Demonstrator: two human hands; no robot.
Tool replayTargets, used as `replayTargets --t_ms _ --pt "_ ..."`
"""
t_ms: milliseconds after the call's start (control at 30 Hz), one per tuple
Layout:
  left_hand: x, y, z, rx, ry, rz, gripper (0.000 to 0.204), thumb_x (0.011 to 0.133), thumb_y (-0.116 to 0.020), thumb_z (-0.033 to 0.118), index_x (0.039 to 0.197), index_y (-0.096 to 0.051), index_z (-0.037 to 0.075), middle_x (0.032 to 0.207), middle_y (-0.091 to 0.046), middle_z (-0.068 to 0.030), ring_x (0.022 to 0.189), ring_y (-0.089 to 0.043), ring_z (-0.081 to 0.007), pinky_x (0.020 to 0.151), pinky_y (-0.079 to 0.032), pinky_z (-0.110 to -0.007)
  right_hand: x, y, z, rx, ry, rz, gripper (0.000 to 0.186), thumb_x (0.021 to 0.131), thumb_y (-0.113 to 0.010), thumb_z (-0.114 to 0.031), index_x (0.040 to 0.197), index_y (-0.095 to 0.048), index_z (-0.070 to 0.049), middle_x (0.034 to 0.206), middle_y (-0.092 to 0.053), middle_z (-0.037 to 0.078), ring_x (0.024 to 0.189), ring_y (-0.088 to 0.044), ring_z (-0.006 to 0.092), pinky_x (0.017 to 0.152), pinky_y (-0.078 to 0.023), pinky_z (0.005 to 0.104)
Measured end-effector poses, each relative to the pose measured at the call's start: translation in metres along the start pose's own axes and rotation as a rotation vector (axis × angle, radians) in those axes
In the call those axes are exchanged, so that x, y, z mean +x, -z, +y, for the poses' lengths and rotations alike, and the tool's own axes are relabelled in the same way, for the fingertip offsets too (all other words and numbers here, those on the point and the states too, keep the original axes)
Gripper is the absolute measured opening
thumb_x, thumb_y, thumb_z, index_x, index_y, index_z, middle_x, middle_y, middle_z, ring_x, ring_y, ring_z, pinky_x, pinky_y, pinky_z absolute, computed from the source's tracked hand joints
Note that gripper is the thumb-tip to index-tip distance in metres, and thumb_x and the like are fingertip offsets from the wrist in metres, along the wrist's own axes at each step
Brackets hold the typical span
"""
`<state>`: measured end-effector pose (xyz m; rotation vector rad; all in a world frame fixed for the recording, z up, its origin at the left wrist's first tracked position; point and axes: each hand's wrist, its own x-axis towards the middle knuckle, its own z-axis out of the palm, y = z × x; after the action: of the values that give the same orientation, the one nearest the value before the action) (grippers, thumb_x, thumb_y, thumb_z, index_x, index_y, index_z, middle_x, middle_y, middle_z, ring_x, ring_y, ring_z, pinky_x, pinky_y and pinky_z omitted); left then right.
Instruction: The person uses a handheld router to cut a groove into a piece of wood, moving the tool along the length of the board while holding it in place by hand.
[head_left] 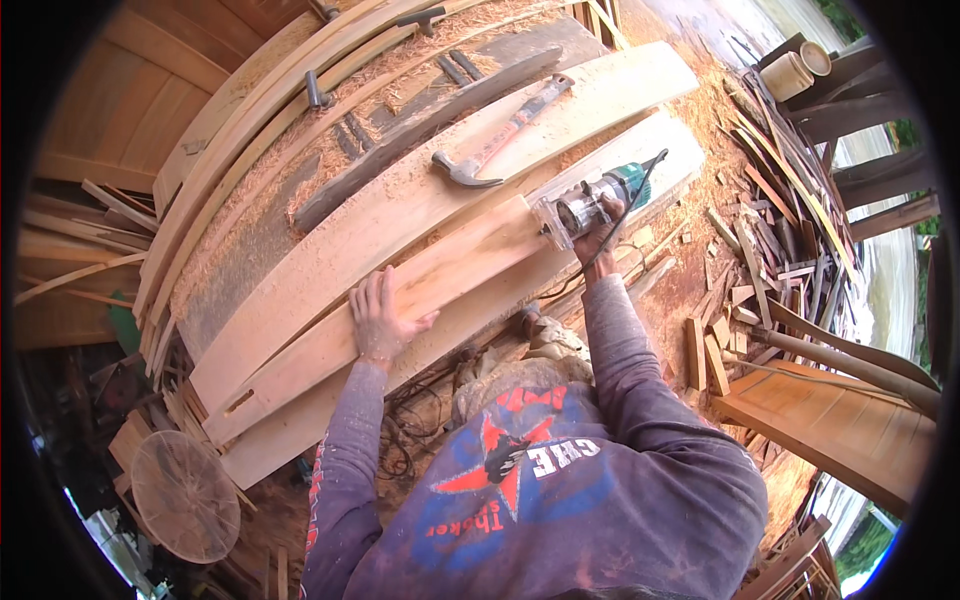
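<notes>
My right hand is wrapped round a trim router with a green top, a silver body and a clear base. The router sits at the right end of a narrow wooden board. Its black cord loops down past my wrist. Farther left, my left hand lies on the same board with fingers stretched and thumb out, holding nothing. A short slot is cut near the board's left end. Under the narrow board lies a wider pale plank. The router's bit is hidden.
A claw hammer rests on another long plank just beyond. Clamps and wood shavings lie on the far bench. Scrap wood is heaped at the right. A round fan guard stands lower left, and panelled wood lower right.
</notes>
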<state>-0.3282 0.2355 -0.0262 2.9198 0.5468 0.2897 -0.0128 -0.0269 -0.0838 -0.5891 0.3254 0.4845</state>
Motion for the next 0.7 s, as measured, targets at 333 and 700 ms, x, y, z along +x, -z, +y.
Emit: replayTargets --t_ms 333,700 --pt "0.003 0.001 0.002 -0.011 -0.054 -0.007 0.109 0.068 -0.082 0.070 0.144 -0.048 0.000 0.132 -0.056 -0.0209 0.123 -0.052 -0.0403 0.108 -0.039 -0.059 0.019 -0.011 0.006 0.028 -0.016 -0.021 0.048 0.079 -0.068 -0.037 0.112 -0.066 -0.002 0.102 -0.071 0.014 0.091 -0.069 0.0290 0.080 -0.060 0.0475" --pt "0.002 -0.010 -0.005 0.037 -0.059 -0.040 0.109 0.068 -0.085 0.063 0.148 -0.046 -0.001 0.137 -0.054 -0.0248 0.126 -0.050 -0.0442 0.107 -0.039 -0.059 0.043 -0.042 0.021 0.093 0.043 0.012 0.040 0.079 -0.072 -0.026 0.109 -0.060 -0.003 0.096 -0.066 0.010 0.085 -0.069 0.0255 0.080 -0.063 0.0459"
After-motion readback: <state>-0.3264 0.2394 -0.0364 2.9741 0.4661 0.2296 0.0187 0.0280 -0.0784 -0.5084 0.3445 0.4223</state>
